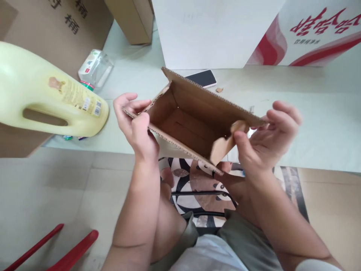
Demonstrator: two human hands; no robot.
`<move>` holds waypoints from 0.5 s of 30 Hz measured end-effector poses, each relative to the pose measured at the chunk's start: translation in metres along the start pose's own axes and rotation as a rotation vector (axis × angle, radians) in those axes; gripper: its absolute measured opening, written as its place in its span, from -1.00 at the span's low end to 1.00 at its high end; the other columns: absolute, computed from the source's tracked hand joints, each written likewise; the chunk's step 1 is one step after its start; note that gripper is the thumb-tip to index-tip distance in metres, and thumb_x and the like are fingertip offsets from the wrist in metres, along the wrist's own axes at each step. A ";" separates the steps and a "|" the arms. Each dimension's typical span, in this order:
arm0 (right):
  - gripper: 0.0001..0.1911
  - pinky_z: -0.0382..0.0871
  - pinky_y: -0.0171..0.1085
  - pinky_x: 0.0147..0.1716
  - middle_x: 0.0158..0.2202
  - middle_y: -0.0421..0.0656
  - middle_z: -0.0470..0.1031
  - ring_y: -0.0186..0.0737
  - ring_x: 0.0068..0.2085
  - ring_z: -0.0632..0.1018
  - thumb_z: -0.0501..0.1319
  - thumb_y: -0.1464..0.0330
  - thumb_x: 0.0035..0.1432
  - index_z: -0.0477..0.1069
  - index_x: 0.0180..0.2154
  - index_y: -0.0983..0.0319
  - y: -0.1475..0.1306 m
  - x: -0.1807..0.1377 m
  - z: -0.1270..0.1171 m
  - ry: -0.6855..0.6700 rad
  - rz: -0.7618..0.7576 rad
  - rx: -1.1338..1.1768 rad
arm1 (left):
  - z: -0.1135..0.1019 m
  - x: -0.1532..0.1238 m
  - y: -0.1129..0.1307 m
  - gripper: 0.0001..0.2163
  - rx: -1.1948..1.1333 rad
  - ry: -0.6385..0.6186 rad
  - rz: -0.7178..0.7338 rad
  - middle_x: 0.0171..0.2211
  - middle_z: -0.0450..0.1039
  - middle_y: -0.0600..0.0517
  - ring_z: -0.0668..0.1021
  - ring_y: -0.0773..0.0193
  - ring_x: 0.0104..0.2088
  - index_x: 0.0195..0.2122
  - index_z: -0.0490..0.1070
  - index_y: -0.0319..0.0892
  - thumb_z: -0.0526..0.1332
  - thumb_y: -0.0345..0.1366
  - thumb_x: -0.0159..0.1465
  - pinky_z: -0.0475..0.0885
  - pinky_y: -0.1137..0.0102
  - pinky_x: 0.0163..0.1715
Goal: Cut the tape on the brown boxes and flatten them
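**Both hands grip an open cardboard box above the tabletop edge**

Your left hand [135,126] is closed on the left end of the cardboard box [188,120]. Its thumb lies over the corrugated edge and its fingers curl behind the end wall. Your right hand [267,141] grips the right end. Its thumb presses a small rounded flap [222,146] at that corner, and its fingers spread behind the long wall. You hold the box in the air between the two hands, over the near edge of the tabletop [316,124]. It is tilted so that the open top faces you and the brown inside shows.

To the left of your left hand, near it but apart, is a pale yellow jug [42,98] with a handle slot and a printed label. Behind the jug a clear plastic bottle [95,69] lies on the tabletop. Beyond the box a dark phone [203,78] lies flat, with a small brown scrap [219,90] just beside it. Further back stands a white carton [214,30], and to its right is a carton with red printing [316,30]. Brown cartons [56,34] fill the far left corner.

Below the box, between your forearms, a panda-patterned seat [194,180] shows. Two red bars [56,248] lie over the floor at the lower left.
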State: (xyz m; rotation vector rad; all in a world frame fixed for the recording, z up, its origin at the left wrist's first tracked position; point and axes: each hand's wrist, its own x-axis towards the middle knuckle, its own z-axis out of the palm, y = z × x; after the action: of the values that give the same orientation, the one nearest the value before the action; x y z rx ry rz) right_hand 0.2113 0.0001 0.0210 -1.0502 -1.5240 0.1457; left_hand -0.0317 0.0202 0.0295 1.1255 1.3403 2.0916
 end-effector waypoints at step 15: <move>-0.82 0.57 0.00 0.12 -0.03 -0.21 0.64 -0.09 0.07 0.65 0.22 0.15 0.32 0.55 -0.10 -0.02 0.018 -0.012 0.005 -0.156 0.504 0.322 | -0.008 0.003 -0.007 -0.58 0.099 -0.160 -0.061 -0.44 0.42 0.08 0.52 0.28 -0.37 -0.33 0.49 -0.02 0.31 0.25 0.21 0.43 0.34 -0.28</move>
State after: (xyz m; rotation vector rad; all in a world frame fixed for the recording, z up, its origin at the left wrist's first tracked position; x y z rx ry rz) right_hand 0.2150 0.0049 -0.0004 -1.1578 -1.2870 0.8122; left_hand -0.0401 0.0209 0.0229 1.2477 1.3961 1.8672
